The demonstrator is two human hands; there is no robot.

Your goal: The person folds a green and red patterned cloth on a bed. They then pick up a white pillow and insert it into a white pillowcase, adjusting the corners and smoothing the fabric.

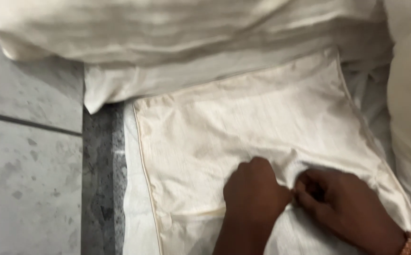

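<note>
Both hands are pinching the cream cloth [243,123]: left hand [255,191] and right hand [344,205] fingertip to fingertip, a small fold held between them, grey tiled floor [26,165] off to the left.

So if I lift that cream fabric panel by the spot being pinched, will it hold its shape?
Probably not. The cream fabric panel puckers where the left hand and right hand pinch it, so it looks floppy. Its faint sheen suggests it may slide easily. It seems thin and light.

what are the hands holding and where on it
Both the left hand and right hand pinch the cream fabric piece at a small fold near its lower middle.
</note>
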